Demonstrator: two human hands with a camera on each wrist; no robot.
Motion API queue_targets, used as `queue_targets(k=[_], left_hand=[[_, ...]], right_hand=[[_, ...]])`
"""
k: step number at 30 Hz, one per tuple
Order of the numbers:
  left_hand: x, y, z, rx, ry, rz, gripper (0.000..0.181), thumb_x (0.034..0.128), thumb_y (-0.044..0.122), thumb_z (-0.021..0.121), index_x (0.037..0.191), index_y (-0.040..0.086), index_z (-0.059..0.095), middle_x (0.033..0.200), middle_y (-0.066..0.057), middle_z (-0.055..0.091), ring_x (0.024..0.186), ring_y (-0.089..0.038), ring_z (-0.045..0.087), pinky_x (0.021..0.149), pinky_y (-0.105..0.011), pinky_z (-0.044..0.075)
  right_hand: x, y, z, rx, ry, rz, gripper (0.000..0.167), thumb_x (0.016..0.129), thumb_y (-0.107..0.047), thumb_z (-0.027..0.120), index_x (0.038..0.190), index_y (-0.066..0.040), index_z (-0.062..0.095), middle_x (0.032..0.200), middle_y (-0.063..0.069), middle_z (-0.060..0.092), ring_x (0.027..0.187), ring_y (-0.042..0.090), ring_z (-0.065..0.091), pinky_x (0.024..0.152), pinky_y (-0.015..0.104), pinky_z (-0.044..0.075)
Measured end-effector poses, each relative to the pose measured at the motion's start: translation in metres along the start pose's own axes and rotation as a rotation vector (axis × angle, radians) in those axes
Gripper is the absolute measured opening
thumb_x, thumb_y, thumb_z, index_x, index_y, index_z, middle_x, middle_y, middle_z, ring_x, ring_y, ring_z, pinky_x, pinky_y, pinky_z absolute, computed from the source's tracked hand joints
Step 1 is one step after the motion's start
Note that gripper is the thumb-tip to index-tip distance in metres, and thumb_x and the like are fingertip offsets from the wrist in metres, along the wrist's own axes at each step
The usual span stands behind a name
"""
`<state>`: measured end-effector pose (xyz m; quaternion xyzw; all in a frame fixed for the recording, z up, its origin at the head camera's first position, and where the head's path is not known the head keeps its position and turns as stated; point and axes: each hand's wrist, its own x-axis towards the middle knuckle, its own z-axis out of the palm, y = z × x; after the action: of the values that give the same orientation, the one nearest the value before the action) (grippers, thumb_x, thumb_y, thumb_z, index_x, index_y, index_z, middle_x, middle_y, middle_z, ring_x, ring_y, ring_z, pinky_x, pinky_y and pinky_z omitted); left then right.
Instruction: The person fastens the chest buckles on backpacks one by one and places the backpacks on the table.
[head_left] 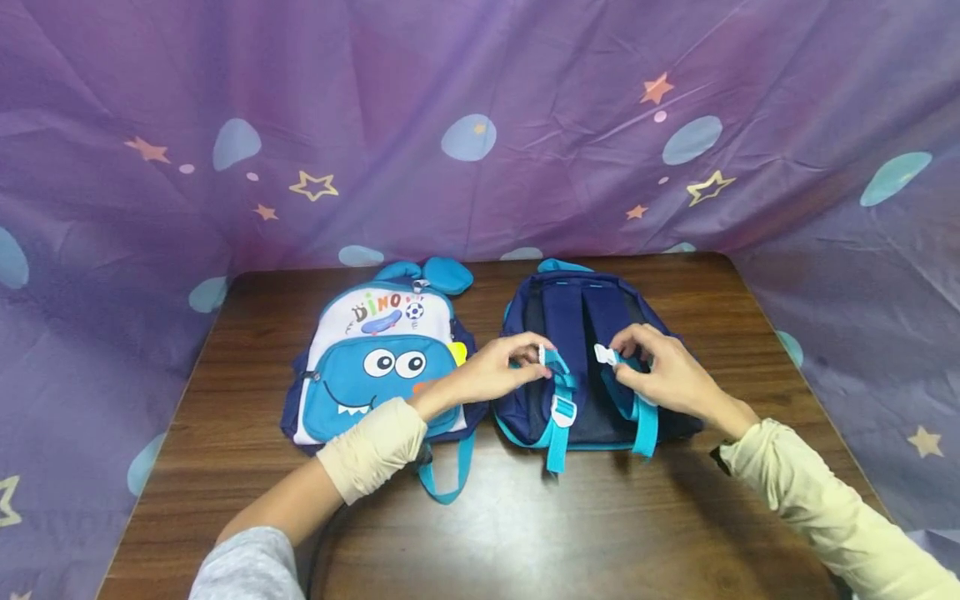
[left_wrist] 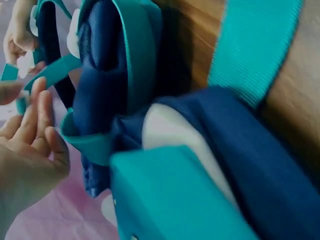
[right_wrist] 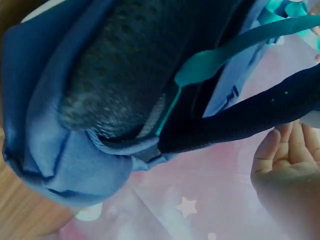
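A navy backpack (head_left: 519,412) lies with its shoulder straps facing up on the right part of the table. My left hand (head_left: 498,368) pinches a small white buckle piece (head_left: 542,355) on a teal strap at the backpack's left side. Across a gap, my right hand (head_left: 663,371) holds the other white buckle piece (head_left: 604,354) between thumb and fingers. The two pieces are apart. A white strap adjuster (head_left: 563,410) hangs below the left hand. In the right wrist view, the right hand (right_wrist: 290,170) is beside a dark shoulder strap (right_wrist: 250,112), its fingertips partly hidden.
A second backpack (head_left: 347,325), white and blue with a dinosaur face, lies face up on the left, under my left forearm. Its teal strap loop (head_left: 447,497) trails onto the brown wooden table (head_left: 525,533). Purple patterned cloth (head_left: 375,92) hangs behind and at both sides.
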<state>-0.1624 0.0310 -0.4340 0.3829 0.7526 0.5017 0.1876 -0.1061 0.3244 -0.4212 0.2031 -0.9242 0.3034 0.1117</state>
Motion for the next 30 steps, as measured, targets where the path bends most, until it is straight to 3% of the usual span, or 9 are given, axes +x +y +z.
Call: queue_targets(k=[7,10,13,16,18,20,24,27,30], left_hand=[[0.016,0.014,0.009,0.078,0.161,0.043,0.018,0.1009,0.017,0.058,0.114,0.010,0.067,0.099,-0.003,0.069,0.086,-0.015,0.063,0.070,-0.020,0.047],[0.022,0.017,0.018,0.083,0.161,0.017,0.016,0.1017,0.015,0.055,0.111,0.008,0.065,0.098,-0.005,0.066,0.076,-0.015,0.060,0.065,-0.020,0.048],[0.022,0.019,0.027,0.002,0.152,-0.052,0.020,0.1041,0.014,0.049,0.116,0.004,0.061,0.099,-0.009,0.066,0.071,-0.018,0.063,0.059,-0.021,0.050],[0.019,0.018,0.036,-0.095,0.146,-0.098,0.024,0.1050,0.015,0.047,0.124,0.005,0.058,0.110,-0.012,0.067,0.074,-0.023,0.068,0.057,-0.024,0.053],[0.017,0.018,0.041,-0.096,0.123,-0.092,0.030,0.1033,0.017,0.052,0.132,0.008,0.054,0.121,-0.014,0.066,0.076,-0.024,0.069,0.058,-0.024,0.054],[0.020,0.019,0.045,-0.015,0.077,-0.071,0.044,0.1001,0.023,0.060,0.141,0.013,0.048,0.134,-0.013,0.061,0.079,-0.020,0.069,0.061,-0.023,0.055],[0.041,0.027,0.054,0.413,-0.012,-0.019,0.067,0.0930,0.043,0.068,0.149,0.019,0.042,0.142,-0.004,0.056,0.097,-0.012,0.068,0.075,-0.026,0.056],[0.064,0.035,0.064,0.690,-0.051,0.013,0.062,0.0919,0.053,0.065,0.142,0.019,0.052,0.134,0.001,0.061,0.109,-0.014,0.065,0.083,-0.031,0.057],[0.082,0.039,0.073,0.780,-0.080,0.003,0.048,0.0916,0.055,0.065,0.126,0.022,0.065,0.117,0.005,0.069,0.102,-0.013,0.067,0.078,-0.033,0.057]], right_hand=[[0.005,-0.005,-0.023,-0.039,0.081,-0.032,0.029,0.075,-0.001,0.073,0.099,-0.015,0.067,0.085,-0.002,0.061,0.079,0.008,0.052,0.070,0.018,0.041],[0.006,-0.006,-0.029,-0.066,0.075,-0.043,0.028,0.076,-0.002,0.073,0.101,-0.013,0.067,0.087,-0.001,0.062,0.082,0.007,0.053,0.073,0.016,0.044],[0.005,-0.006,-0.033,-0.078,0.057,-0.043,0.027,0.077,-0.003,0.073,0.102,-0.012,0.067,0.088,-0.001,0.062,0.083,0.007,0.053,0.074,0.018,0.045],[0.002,-0.005,-0.035,-0.082,0.050,-0.036,0.027,0.077,-0.003,0.073,0.102,-0.013,0.067,0.087,0.000,0.061,0.083,0.008,0.052,0.073,0.020,0.044],[-0.001,-0.004,-0.036,-0.086,0.045,-0.033,0.027,0.077,-0.003,0.073,0.101,-0.013,0.067,0.087,0.002,0.062,0.083,0.009,0.053,0.073,0.022,0.044],[-0.003,-0.004,-0.037,-0.092,0.038,-0.040,0.027,0.077,-0.003,0.074,0.101,-0.012,0.067,0.088,0.002,0.062,0.084,0.010,0.053,0.072,0.024,0.045],[-0.002,-0.004,-0.042,-0.109,0.028,-0.049,0.026,0.077,-0.004,0.073,0.102,-0.012,0.067,0.089,0.003,0.062,0.085,0.013,0.055,0.072,0.029,0.047],[-0.003,-0.003,-0.047,-0.116,0.027,-0.028,0.026,0.078,-0.004,0.073,0.102,-0.013,0.067,0.090,0.003,0.062,0.085,0.015,0.056,0.073,0.032,0.048],[-0.007,-0.001,-0.048,-0.114,0.017,-0.013,0.026,0.079,-0.004,0.073,0.102,-0.013,0.067,0.092,0.004,0.063,0.086,0.015,0.057,0.072,0.033,0.048]])
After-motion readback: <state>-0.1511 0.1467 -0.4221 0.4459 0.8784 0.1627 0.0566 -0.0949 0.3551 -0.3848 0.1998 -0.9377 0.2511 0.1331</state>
